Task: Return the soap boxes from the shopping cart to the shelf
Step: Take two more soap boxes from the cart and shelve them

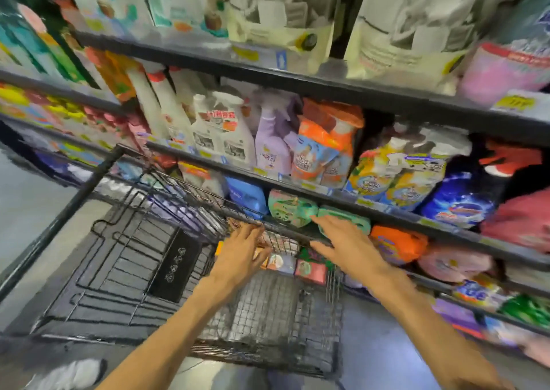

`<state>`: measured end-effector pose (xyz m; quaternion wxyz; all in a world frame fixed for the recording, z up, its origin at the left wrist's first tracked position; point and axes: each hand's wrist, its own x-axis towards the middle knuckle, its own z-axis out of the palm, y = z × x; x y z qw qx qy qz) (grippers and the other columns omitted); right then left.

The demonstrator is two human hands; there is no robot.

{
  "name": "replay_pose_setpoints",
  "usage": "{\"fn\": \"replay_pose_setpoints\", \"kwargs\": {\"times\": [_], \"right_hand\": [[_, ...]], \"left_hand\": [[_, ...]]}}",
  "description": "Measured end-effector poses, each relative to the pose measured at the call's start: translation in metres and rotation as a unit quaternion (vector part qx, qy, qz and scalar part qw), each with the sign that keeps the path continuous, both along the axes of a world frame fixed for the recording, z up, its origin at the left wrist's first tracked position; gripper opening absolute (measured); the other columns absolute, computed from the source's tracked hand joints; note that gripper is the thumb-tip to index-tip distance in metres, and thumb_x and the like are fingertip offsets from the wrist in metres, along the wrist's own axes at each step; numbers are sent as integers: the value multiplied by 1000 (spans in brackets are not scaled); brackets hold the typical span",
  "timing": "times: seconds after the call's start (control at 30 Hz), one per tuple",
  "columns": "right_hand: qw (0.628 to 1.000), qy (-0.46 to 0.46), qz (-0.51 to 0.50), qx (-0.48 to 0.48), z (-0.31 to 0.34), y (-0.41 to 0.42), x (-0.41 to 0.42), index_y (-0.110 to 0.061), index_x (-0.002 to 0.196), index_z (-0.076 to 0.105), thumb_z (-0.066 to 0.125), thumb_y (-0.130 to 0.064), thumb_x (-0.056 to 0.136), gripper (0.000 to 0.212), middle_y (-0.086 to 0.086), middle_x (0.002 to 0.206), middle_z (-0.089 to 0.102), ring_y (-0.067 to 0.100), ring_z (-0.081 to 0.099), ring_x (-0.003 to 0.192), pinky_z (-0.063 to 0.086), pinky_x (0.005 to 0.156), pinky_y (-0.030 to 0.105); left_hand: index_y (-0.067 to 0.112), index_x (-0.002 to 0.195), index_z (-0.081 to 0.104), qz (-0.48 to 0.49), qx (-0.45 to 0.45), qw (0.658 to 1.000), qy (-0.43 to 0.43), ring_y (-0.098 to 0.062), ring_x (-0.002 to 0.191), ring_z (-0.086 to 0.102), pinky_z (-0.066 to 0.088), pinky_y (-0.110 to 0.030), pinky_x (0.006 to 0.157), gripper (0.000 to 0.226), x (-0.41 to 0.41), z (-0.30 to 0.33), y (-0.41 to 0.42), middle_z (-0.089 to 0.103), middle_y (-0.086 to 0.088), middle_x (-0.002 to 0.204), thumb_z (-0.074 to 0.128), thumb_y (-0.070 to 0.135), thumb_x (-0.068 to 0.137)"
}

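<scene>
- Now the right hand (342, 236) lies with straight fingers on a teal soap box (351, 215) at the shelf (395, 218) edge; one loose push could tip it off.
- Left hand (244, 242) reaches, fingers spread and holding nothing, into the shopping cart (268, 315) toward the remaining soap boxes (297, 266) at its far end.
- Wire rim sits close; knuckles may snag.

Both hands reach fwd over wire cart (268, 315). Left hand (242, 248) at 12 o'clock, fingers spread at cart's far rim above boxes (293, 266) inside. Right hand (342, 240) at 1 o'clock, flat against green pack (355, 215) at shelf (387, 215) edge. Shot blurry.
</scene>
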<state>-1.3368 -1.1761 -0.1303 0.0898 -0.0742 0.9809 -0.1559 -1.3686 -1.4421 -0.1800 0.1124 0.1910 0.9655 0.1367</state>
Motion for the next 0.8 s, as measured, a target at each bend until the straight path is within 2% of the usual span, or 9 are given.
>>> {"fn": "replay_pose_setpoints", "kwargs": {"times": [0.23, 0.3, 0.37, 0.47, 0.57, 0.63, 0.67, 0.73, 0.8], "right_hand": [[988, -112, -110, 13, -59, -21, 4, -26, 151, 39, 51, -50, 98, 60, 2, 144, 53, 24, 49, 133, 43, 105, 40], [979, -144, -142, -2, -77, -25, 6, -25, 151, 40, 42, -57, 93, 66, 4, 145, 52, 26, 50, 133, 43, 107, 40], [970, -180, -162, -19, -100, -29, 11, -25, 148, 44, 46, -55, 95, 61, 4, 146, 51, 28, 48, 135, 39, 110, 40], [953, -212, -195, -92, -132, -33, 19, -45, 142, 47, 58, -56, 94, 51, 1, 148, 49, 25, 44, 139, 35, 116, 42], [943, -239, -221, -62, -169, -36, 26, -28, 151, 40, 50, -51, 98, 59, -5, 152, 41, 20, 38, 142, 31, 115, 34], [942, -246, -220, -53, -188, -36, 30, -31, 151, 38, 39, -63, 94, 65, -9, 150, 45, 16, 45, 138, 40, 108, 31], [943, -252, -209, -53, -199, -36, 32, -35, 150, 36, 37, -64, 94, 63, -12, 150, 44, 12, 45, 137, 42, 107, 29], [938, -275, -202, -57, -212, -36, 33, -40, 151, 32, 42, -59, 99, 56, -17, 153, 38, 7, 37, 141, 36, 111, 26], [937, -289, -189, -54, -223, -33, 31, -42, 151, 31, 38, -63, 96, 58, -19, 153, 36, 4, 33, 143, 33, 112, 24]], "left_hand": [[16, 154, 34, -67, -48, 988, -129, -29, 136, 42, 42, -40, 107, 59, -34, -89, -17, 43, -6, 150, 49, 41, 103], [17, 153, 32, -80, -71, 984, -144, -28, 135, 45, 42, -39, 105, 57, -43, -116, -14, 43, -6, 150, 49, 39, 103], [15, 152, 33, -86, -82, 980, -159, -28, 135, 45, 40, -37, 106, 57, -50, -146, -8, 44, -7, 149, 51, 36, 102], [15, 152, 32, -90, -109, 973, -182, -29, 135, 44, 40, -40, 106, 62, -61, -188, 4, 43, -7, 149, 57, 37, 98], [15, 145, 43, -112, -131, 969, -179, -29, 129, 49, 46, -42, 103, 65, -71, -247, 15, 50, -7, 140, 70, 30, 89], [18, 132, 57, -106, -145, 966, -187, -26, 114, 58, 53, -40, 89, 62, -77, -288, 24, 58, -4, 122, 83, 26, 76], [18, 133, 56, -103, -153, 964, -194, -26, 115, 57, 53, -40, 89, 63, -79, -310, 28, 57, -4, 124, 83, 26, 76], [12, 150, 38, -110, -146, 964, -191, -31, 135, 42, 41, -43, 109, 69, -83, -326, 37, 45, -10, 146, 68, 21, 88], [7, 156, 26, -120, -139, 966, -184, -34, 142, 34, 29, -42, 118, 75, -88, -339, 44, 37, -13, 153, 63, 20, 91]]}}
